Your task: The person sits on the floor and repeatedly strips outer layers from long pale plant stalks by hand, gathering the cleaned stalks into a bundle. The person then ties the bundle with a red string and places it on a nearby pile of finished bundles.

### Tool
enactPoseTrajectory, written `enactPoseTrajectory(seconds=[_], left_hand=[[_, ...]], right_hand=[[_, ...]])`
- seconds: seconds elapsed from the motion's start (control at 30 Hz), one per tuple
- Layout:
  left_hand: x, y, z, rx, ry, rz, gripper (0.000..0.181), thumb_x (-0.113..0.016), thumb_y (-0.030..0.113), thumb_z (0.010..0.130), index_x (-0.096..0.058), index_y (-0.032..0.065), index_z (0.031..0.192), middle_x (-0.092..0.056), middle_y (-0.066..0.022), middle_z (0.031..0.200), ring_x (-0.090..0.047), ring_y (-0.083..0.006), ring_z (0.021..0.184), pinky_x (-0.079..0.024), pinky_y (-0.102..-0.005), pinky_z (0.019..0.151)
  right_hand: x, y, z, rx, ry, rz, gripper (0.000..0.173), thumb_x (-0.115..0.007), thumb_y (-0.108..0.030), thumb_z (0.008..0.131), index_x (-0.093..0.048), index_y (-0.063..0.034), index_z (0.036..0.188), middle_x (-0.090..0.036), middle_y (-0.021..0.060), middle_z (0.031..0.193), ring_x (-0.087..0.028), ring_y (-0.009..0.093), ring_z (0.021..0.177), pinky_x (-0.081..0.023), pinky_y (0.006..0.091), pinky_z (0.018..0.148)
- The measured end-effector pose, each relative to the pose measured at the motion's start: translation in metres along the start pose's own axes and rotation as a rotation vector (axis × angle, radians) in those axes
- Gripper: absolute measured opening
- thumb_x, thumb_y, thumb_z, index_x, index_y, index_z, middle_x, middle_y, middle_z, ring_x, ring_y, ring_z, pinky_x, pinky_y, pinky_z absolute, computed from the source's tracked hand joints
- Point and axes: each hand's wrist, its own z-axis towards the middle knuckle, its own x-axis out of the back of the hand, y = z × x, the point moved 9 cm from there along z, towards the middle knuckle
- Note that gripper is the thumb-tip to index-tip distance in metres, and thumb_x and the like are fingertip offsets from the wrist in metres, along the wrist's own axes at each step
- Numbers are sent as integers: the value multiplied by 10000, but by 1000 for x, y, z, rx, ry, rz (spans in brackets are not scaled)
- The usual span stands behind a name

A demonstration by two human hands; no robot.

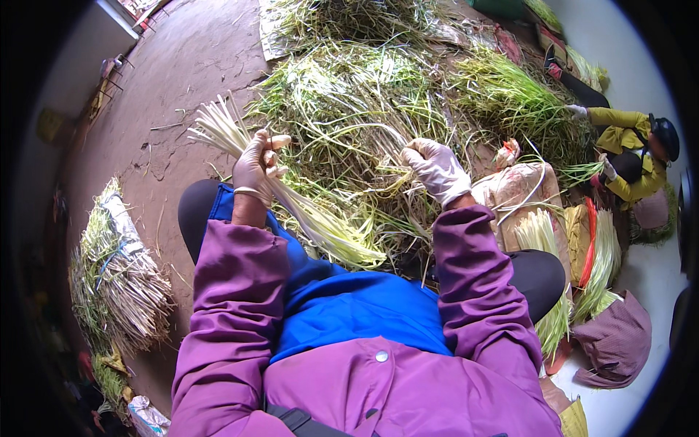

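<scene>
My left hand (258, 166), in a thin whitish glove, is closed around a bundle of pale, slender vegetable stalks (322, 218). The white ends fan out up and left past the fist; the yellow-green leafy ends hang down over my lap. Opposite it, my gloved right hand (437, 168) has its fingertips pinched together above the pile. A thin stalk (377, 127) runs into those fingertips from the left. Beneath and beyond both hands spreads a large heap of loose green and withered stalks (349, 98). My blue apron (360, 311) covers my lap.
A padded cloth bundle (524, 191) and bunches of trimmed pale stalks (595, 267) lie to the right. Farther right, a person in a yellow jacket (617, 123) handles green stalks (508, 93). A tied bundle of stalks (128, 273) rests on the brown floor (180, 82) at left.
</scene>
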Motion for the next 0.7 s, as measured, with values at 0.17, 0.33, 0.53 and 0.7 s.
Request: enactPoseTrajectory(seconds=[0.17,0.33,0.53,0.7], left_hand=[[-26,-41,-22,188,-177,455,226,-647,243,869,-661,24,921,-531,-5,559,-445,-67,436,-335,-206,348],[-55,-66,-43,270,-290,301,255,-639,276,866,-656,36,952,-420,45,554,-388,-55,416,-356,-214,383],[-48,-56,-39,177,-287,307,239,-617,242,878,-667,20,950,-469,39,607,-423,-52,478,-423,-222,434],[-29,-31,-23,57,-171,192,272,-568,272,920,-674,26,969,-442,65,596,-393,-28,487,-403,-186,420]], right_hand=[[-16,-18,-10,82,-73,130,264,-613,-303,859,-657,-58,948,-665,84,789,-607,182,688,-468,315,655],[-51,-67,-35,340,-108,-60,204,-600,-291,828,-653,-109,903,-619,130,719,-606,309,658,-468,388,605],[-71,-59,-36,310,-145,-145,189,-582,-255,802,-636,-109,909,-637,133,755,-624,315,706,-489,400,648],[-57,-17,-24,216,-91,-217,160,-558,-237,847,-618,-112,926,-642,122,799,-614,297,728,-476,371,661]])
